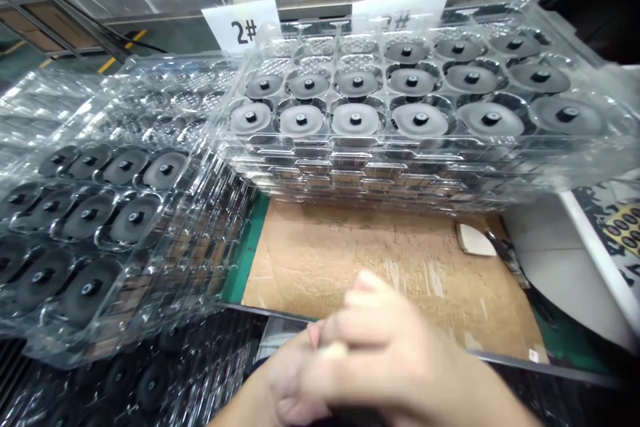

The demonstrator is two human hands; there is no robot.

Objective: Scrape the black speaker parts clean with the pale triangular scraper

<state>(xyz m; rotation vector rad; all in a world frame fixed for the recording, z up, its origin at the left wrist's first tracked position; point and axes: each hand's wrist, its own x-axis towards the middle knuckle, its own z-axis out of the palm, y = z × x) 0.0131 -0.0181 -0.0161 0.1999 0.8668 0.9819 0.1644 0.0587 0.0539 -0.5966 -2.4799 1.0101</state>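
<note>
My right hand [385, 347] is closed, with curled fingers blurred by motion, in front of a cardboard sheet [340, 253]. Pressed against it, my left hand [295, 373] is curled too and partly covered by the right. What lies between them is hidden; a dark patch shows below the fingers at the bottom edge. Beyond the cardboard stands a stack of clear plastic trays [350, 167], with round dark grey parts [355, 120] in the front pockets of the top tray, each with a small black hub.
To the left, another clear tray stack [200, 233] holds similar dark discs [133, 217]. A white-edged piece [475, 240] and a dark tool [507, 253] lie on the cardboard's right. A white curved bin [565, 260] and "2#" paper sign [243, 25] are nearby.
</note>
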